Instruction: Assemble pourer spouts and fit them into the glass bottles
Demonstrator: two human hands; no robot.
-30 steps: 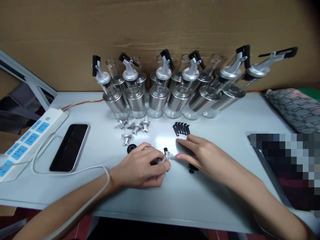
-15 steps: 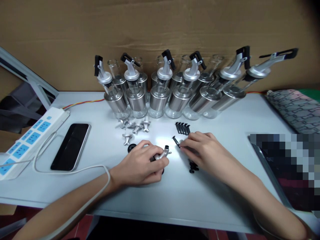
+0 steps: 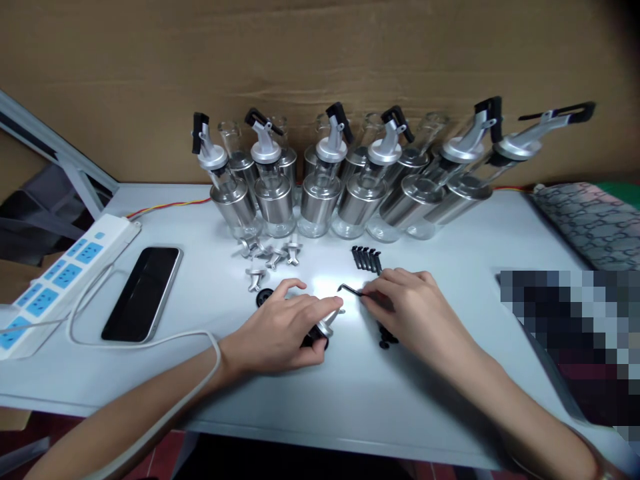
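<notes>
My left hand (image 3: 285, 325) is closed around a silver pourer spout (image 3: 326, 325), its index finger lying along the spout's tip. Between the thumb and fingers of my right hand (image 3: 403, 300) is a small black lever (image 3: 351, 290), pinched at one end, its hooked end pointing at the spout with a small gap between. Several more black levers (image 3: 367, 259) lie in a row behind my right hand. Small black caps (image 3: 385, 337) are partly hidden under that hand. Beside my left hand lie a black ring (image 3: 263, 297) and several loose silver spouts (image 3: 274, 257).
Several glass-and-steel bottles (image 3: 320, 203), the front ones topped with pourers, stand along the back by a cardboard wall (image 3: 320, 53). On the left are a phone (image 3: 143, 293) and a power strip (image 3: 65, 280); a white cable (image 3: 165, 340) crosses my left forearm. A patterned cloth (image 3: 595, 223) lies right.
My right hand has turned the black lever, so its hooked end now points toward the spout. My left index finger has moved forward over the spout's tip, covering it.
</notes>
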